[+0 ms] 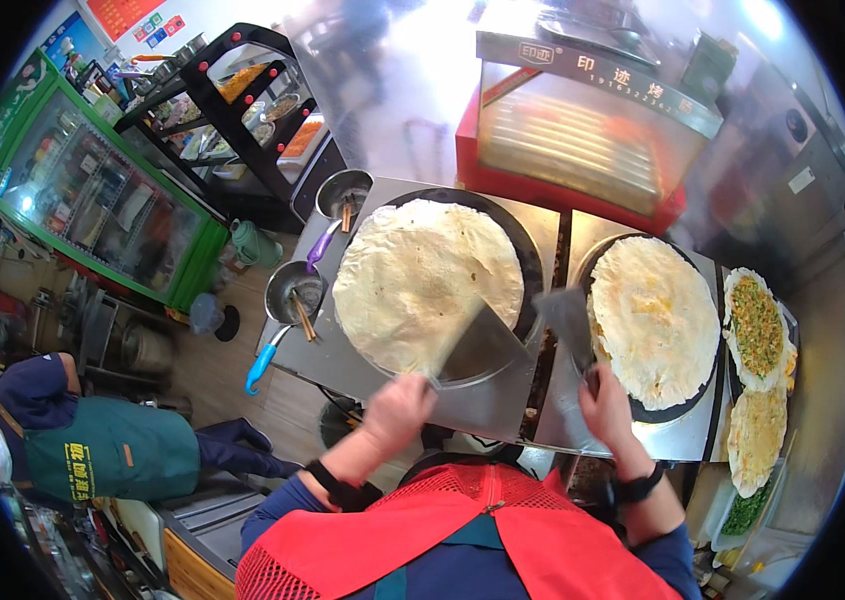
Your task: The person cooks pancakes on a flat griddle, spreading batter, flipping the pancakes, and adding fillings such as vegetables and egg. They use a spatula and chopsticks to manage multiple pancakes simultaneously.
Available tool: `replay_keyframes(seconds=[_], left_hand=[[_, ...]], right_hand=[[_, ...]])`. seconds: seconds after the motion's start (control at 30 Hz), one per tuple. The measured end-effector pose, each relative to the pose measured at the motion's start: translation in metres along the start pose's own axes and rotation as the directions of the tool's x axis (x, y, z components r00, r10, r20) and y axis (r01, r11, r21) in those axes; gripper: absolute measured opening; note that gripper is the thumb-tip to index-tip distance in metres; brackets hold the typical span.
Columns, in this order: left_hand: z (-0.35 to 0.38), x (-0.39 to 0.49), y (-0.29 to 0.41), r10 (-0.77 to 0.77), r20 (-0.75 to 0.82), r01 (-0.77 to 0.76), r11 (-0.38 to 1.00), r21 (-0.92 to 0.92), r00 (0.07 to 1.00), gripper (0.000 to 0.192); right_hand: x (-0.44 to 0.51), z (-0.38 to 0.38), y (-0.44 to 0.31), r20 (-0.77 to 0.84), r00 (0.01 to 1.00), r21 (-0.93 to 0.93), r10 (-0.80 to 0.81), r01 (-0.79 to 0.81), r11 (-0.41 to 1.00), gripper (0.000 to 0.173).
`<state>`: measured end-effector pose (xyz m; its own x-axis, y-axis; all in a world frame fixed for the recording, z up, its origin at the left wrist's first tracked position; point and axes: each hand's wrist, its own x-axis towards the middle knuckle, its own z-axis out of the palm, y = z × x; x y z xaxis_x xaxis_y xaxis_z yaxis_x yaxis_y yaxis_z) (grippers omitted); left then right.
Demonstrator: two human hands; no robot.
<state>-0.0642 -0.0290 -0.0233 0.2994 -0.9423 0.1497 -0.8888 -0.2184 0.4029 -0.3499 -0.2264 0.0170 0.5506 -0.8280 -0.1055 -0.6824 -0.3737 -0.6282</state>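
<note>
A large thin flatbread covers most of the left round griddle. My left hand is closed at the griddle's near edge, on a wide metal scraper whose blade lies over the bread's near right part. My right hand grips the handle of a second metal scraper, its blade raised near the gap between the two griddles. To its right, another flatbread lies on the right griddle. Motion blurs both blades, so whether the left one touches the bread I cannot tell.
Two saucepans with wooden sticks stand left of the griddle. Behind is a glass-fronted roller grill. A filled flatbread and a folded one lie far right, above chopped greens. A person in a green apron is at left.
</note>
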Motion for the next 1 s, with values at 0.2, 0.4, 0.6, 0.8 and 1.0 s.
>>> replay_keyframes(seconds=[0.2,0.4,0.6,0.8,1.0], left_hand=[[-0.058,0.103,-0.108,-0.547,0.119,0.494,0.814,0.307,0.828,0.030],[-0.044,0.118,-0.124,-0.641,0.362,0.497,0.761,0.417,0.677,0.033],[-0.056,0.096,-0.133,-0.523,0.298,0.396,0.829,0.394,0.799,0.042],[-0.040,0.027,-0.113,-0.548,0.380,0.397,0.822,0.407,0.745,0.032],[-0.039,-0.026,-0.089,-0.483,0.318,0.370,0.858,0.356,0.816,0.032]], right_hand=[[0.152,0.061,-0.074,0.099,0.976,-0.278,-0.193,0.213,0.937,0.014],[0.193,0.105,-0.093,0.387,0.921,-0.481,0.033,0.171,0.860,0.023],[0.161,0.086,-0.083,0.245,0.966,-0.437,-0.082,0.185,0.880,0.016],[0.092,0.080,-0.065,0.275,0.949,-0.415,0.153,-0.026,0.910,0.017],[0.043,0.090,-0.053,0.291,0.934,-0.438,0.206,-0.061,0.897,0.020]])
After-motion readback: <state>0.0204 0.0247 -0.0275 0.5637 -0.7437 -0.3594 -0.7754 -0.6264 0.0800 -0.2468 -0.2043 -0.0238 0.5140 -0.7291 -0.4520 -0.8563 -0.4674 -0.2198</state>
